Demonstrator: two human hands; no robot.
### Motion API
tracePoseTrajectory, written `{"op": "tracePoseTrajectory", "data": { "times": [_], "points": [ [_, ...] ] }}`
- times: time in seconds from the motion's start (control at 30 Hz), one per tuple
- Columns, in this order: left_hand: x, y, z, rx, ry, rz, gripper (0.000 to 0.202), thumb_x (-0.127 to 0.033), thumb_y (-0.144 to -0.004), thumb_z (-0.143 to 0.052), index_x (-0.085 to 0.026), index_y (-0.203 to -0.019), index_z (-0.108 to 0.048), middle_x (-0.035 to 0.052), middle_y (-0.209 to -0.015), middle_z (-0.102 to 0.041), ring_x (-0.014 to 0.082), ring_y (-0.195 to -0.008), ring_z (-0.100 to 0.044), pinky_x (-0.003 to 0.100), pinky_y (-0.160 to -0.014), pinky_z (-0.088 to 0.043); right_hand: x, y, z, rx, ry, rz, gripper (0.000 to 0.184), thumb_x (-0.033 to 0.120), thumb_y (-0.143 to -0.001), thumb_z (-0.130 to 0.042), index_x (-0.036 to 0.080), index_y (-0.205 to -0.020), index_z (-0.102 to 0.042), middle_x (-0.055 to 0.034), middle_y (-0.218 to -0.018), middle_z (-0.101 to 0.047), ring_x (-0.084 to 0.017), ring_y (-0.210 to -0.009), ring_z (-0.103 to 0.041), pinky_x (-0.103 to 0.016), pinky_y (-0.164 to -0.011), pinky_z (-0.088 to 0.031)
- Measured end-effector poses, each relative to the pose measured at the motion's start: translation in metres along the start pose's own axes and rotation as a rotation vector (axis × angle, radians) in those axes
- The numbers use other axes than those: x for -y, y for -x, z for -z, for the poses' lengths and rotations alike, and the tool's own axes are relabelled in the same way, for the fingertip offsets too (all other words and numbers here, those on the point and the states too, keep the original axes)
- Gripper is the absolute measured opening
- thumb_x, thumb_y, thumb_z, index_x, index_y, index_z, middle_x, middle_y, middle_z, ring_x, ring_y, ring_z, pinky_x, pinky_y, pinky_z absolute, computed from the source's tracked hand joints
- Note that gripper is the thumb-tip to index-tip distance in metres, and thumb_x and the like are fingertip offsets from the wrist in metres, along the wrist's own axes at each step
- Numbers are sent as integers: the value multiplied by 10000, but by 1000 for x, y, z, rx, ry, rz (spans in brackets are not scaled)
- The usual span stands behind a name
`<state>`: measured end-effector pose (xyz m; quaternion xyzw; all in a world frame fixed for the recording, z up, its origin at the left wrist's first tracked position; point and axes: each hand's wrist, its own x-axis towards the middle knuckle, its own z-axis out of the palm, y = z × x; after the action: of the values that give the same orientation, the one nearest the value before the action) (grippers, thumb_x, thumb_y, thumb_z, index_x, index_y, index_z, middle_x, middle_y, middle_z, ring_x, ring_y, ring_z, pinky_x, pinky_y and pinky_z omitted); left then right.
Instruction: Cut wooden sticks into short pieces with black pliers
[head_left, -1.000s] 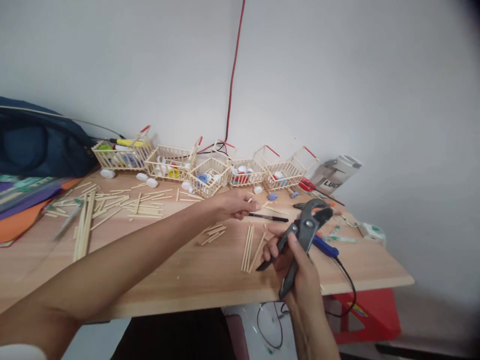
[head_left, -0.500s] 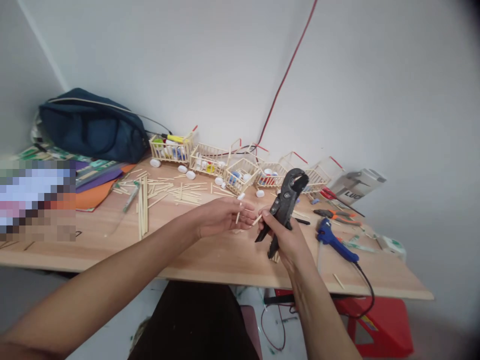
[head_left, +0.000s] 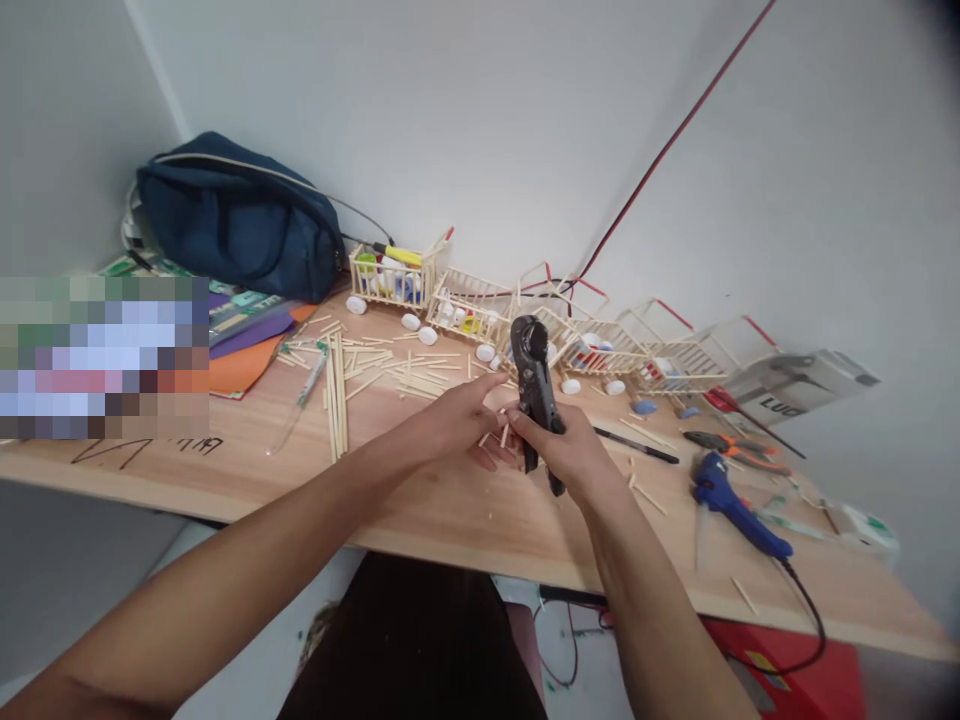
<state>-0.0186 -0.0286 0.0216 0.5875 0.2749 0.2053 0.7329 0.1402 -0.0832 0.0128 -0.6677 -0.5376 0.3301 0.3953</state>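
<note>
Cutter (head_left: 534, 385) in the right hand (head_left: 574, 450).
Its head (head_left: 529, 342) is above the grip clasping its handles; stick (head_left: 505, 434) beside the left hand (head_left: 466, 418), whose grip I cannot tell.

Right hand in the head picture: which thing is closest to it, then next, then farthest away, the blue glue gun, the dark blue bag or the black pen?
1. Black pen: just right of the right hand.
2. Blue glue gun: farther right, past the pen.
3. Dark blue bag: back left.
</note>
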Motion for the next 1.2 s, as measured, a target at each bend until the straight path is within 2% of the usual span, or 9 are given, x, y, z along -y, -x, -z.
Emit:
{"op": "tracePoseTrajectory", "data": {
  "times": [0.1,0.27,0.37,0.5,0.63,0.8,0.9,1.0,1.2],
  "points": [
    [0,1,1,59,2,5,688,-272,-835,-603,-256,-1447,-291,55,-779,-714,218,-713,-710,277,-575,-541,2,4,0,26,-47,11,341,498,-736,-649,161,-698,-623,-7,-571,-583,-134,-524,-530,-258,-513,-431],
    [2,1,3,294,89,35,683,-367,-830,-642,-231,-1418,-321,88,-794,-716,238,-721,-718,318,-613,-554,1,12,2,89,-132,48,320,486,-758,-645,169,-717,-619,20,-524,-561,-125,-501,-518,-248,-517,-410],
    [6,0,2,328,175,26,664,-413,-831,-639,-207,-1387,-343,111,-839,-720,243,-776,-720,342,-676,-558,-2,12,4,42,-150,55,320,486,-752,-655,169,-722,-621,17,-563,-565,-125,-538,-514,-248,-537,-409],
    [9,2,1,318,273,12,523,-445,-854,-598,-194,-1277,-419,155,-957,-714,252,-875,-711,349,-717,-553,-4,11,9,-52,-158,75,322,484,-747,-670,166,-788,-632,8,-642,-577,-134,-604,-524,-255,-575,-425],
    [10,2,-1,261,200,34,425,-428,-801,-670,-191,-1118,-515,140,-1009,-715,247,-894,-711,332,-728,-545,-5,10,11,-84,-169,87,318,489,-763,-654,176,-799,-616,18,-602,-563,-136,-557,-519,-258,-539,-428],
    [5,1,-3,147,49,77,460,-546,-704,-709,-113,-829,-615,150,-861,-733,219,-758,-712,290,-653,-525,-8,7,6,-109,-150,121,328,490,-779,-639,163,-802,-637,-2,-627,-590,-147,-593,-549,-266,-577,-446],
    [2,2,-4,105,52,71,474,-556,-686,-712,-102,-797,-634,145,-814,-732,199,-702,-703,268,-619,-508,-6,7,6,-69,-200,125,340,480,-785,-637,149,-858,-669,-10,-652,-605,-151,-623,-563,-273,-610,-454],
    [0,3,-3,102,89,56,457,-534,-683,-720,-99,-799,-641,146,-818,-730,203,-710,-703,275,-624,-517,-3,8,9,-25,-229,132,381,450,-783,-648,147,-1008,-694,-5,-687,-619,-151,-655,-571,-273,-639,-457],
    [5,0,0,110,120,30,404,-498,-715,-706,-106,-786,-641,136,-832,-731,184,-713,-706,237,-603,-506,0,11,12,-66,-32,161,408,437,-790,-639,153,-1075,-707,-38,-836,-694,-198,-766,-618,-315,-717,-466]
  ]
}}
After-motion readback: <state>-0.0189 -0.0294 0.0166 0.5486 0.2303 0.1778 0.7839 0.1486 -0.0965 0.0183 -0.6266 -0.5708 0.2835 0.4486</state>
